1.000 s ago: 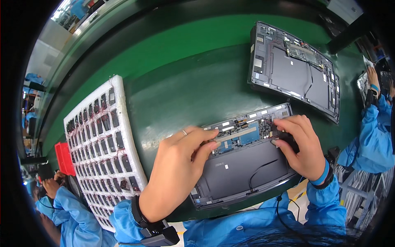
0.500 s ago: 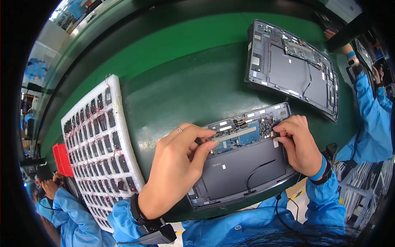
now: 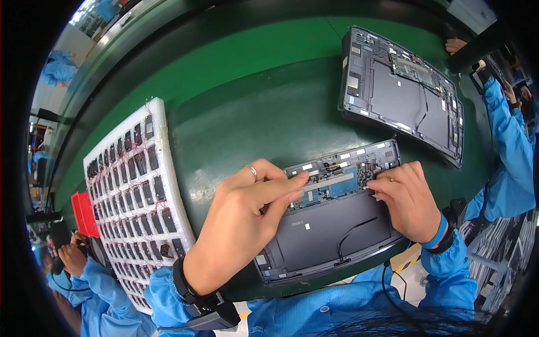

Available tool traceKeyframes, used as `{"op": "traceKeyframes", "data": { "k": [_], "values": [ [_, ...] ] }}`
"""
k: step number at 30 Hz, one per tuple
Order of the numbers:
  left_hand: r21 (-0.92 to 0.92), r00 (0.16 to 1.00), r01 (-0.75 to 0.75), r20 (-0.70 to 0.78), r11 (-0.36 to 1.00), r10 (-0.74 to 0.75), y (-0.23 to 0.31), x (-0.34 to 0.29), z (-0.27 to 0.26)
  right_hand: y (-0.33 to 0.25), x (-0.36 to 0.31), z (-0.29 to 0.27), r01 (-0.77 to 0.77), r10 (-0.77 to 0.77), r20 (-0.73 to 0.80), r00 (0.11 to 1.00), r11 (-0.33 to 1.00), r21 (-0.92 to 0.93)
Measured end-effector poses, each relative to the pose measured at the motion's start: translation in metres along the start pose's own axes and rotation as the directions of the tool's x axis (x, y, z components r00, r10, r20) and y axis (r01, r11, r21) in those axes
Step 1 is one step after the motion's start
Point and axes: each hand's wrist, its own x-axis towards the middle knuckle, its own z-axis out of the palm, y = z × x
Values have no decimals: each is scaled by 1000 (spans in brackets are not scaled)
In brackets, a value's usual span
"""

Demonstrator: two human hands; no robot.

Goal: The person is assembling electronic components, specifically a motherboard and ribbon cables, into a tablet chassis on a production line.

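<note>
An open grey laptop base lies in front of me, its inner side up. Along its far part sits a blue and dark circuit board crossed by a pale strip of tape. My left hand is pinched at the board's left end; its fingertips hide what they grip. At the right end, by the connectors, my right hand is closed with thumb and fingers together over a small spot I cannot make out. A black cable curves across the near part of the base.
A second laptop base lies farther right. At left, a white foam tray holds several black parts with red wires, beside a red bin. People in blue sleeves work at the left and right.
My left fingertips have slid a little right along the board. My right hand has shifted slightly down and left, its fingers more curled. The laptop base stays almost where it was.
</note>
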Motion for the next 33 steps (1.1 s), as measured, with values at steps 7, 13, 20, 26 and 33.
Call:
{"op": "traceKeyframes", "data": {
  "k": [7, 13, 20, 26, 33],
  "values": [
    [-125, 998, 64, 4, 990, -64, -7, -2, 1, -12, 2, 0, -194, 195, -14, 981, 980, 53],
    [-267, 993, 101, -35, 959, -114, -9, -7, 6, -9, 2, -7, -173, 172, 31, 985, 984, 30],
    [-280, 996, 25, -78, 960, -48, -16, -14, 11, -12, -1, 0, -227, 235, -34, 972, 961, 156],
    [-243, 994, 46, -85, 969, -69, -12, -12, 13, -11, -4, 3, -253, 265, -19, 964, 939, 232],
    [-197, 994, 110, -3, 974, -113, -8, -3, 6, -7, 3, 2, 19, -20, -79, 997, 1000, -13]
  ]
}}
